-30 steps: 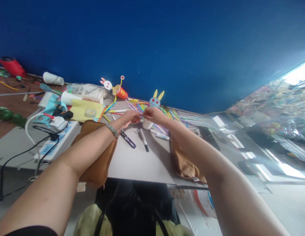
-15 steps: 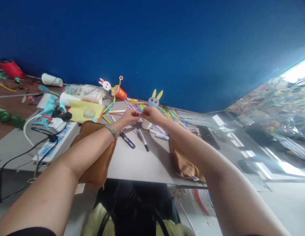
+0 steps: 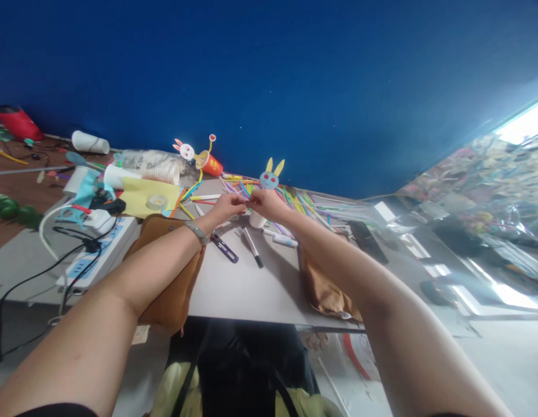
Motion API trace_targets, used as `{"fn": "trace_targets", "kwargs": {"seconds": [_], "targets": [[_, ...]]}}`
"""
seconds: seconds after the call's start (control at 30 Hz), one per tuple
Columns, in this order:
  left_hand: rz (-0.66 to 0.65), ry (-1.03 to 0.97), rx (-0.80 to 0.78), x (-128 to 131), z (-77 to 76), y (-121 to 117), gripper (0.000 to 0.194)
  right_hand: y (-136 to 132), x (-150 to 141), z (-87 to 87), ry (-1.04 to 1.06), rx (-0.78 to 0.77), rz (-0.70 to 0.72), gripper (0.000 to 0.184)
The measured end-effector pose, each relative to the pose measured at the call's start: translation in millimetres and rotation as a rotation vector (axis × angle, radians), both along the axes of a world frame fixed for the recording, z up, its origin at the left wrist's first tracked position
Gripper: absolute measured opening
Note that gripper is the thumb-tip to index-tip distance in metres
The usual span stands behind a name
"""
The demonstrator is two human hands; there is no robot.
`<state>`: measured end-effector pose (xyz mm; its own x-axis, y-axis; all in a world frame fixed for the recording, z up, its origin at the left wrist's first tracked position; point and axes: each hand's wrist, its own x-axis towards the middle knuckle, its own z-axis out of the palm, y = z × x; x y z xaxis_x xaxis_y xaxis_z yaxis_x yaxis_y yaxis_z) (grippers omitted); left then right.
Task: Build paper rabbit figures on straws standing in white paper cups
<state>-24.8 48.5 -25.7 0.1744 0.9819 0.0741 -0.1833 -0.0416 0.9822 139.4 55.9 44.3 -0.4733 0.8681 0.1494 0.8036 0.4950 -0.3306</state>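
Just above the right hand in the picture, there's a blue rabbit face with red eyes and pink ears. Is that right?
The ears are yellow, not pink, as the head view shows. The blue rabbit face does have red eyes and appears just above the right hand.

Wall (image 3: pixel 269 75) — deep blue | window (image 3: pixel 526 124) — bright, right | table (image 3: pixel 242 295) pale grey

The left hand (image 3: pixel 232 207) and right hand (image 3: pixel 267 204) are held close together by a white cup (image 3: pixel 257 220); toward the tabletop's (image 3: pixel 245 292) near edge, a box cutter (image 3: pixel 224 248) and marker (image 3: pixel 253 247) are laid.
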Motion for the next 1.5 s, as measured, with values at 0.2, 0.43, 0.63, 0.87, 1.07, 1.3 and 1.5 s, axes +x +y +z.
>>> {"fn": "trace_targets", "kwargs": {"seconds": [0.2,0.43,0.63,0.87,1.07,1.3,1.5], "targets": [[0.032,0.034,0.020,-1,-1.9,1,0.006,2,0,-5.4,0.050,0.030,-0.003,0.009],[0.049,0.076,0.040,-2,-3.4,2,0.006,1,4,-8.5,0.155,0.018,0.025,0.012],[0.056,0.127,0.068,-4,-3.0,0,0.011,-23,24,-0.7,0.242,0.063,0.066,0.017],[0.056,0.195,0.052,-7,-3.0,0,0.014,-34,72,-4.0,0.422,0.212,-0.259,0.011],[0.121,0.278,0.021,-7,3.1,-5,0.016,-17,91,-38.6,0.549,-0.114,-0.269,0.019],[0.147,0.235,-0.005,-4,6.1,-9,0.017,-14,90,-73.4,0.703,-0.207,-0.160,0.030],[0.139,0.221,0.027,-4,4.0,-9,0.019,-17,90,-77.9,0.860,-0.301,-0.125,0.039]]}}
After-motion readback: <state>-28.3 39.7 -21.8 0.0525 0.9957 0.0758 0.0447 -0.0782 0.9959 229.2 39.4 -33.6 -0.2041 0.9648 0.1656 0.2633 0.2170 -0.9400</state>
